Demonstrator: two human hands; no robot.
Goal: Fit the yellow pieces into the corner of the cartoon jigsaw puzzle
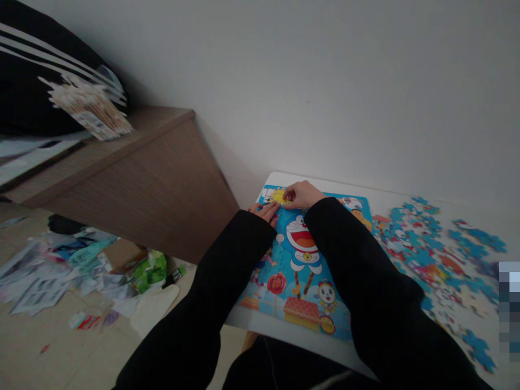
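Note:
A cartoon jigsaw board (303, 273) with a blue cat figure lies on a white table (390, 197). Both arms, in black sleeves, reach to its far left corner. My right hand (303, 195) pinches a yellow puzzle piece (279, 196) and presses it onto the board near a sun picture. My left hand (266, 211) lies flat on the board just beside it, fingertips touching the left edge.
Several loose blue puzzle pieces (436, 254) are spread over the table to the right of the board. A brown wooden desk (134, 173) stands to the left, with a bundle of sticks (91, 108) on top. Paper and wrappers (81, 265) litter the floor.

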